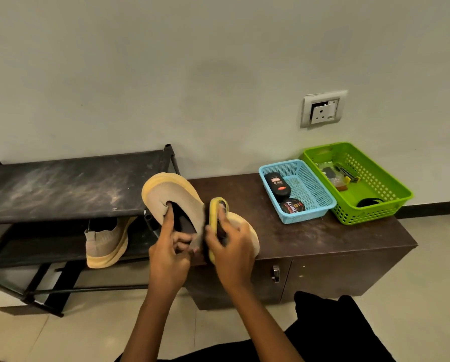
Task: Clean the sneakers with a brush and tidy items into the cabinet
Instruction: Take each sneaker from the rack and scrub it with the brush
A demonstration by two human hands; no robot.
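Note:
A beige knit sneaker with a yellow sole is held up in front of the brown cabinet. My left hand grips it at the opening, one finger inside the collar. My right hand grips a yellow brush pressed against the sneaker's right side. A second, matching sneaker stands heel-up on the lower shelf of the black shoe rack.
A blue basket with a black polish bottle and a polish tin sits on the cabinet top. A green basket with small items stands beside it. A wall socket is above. The cabinet door has a metal handle.

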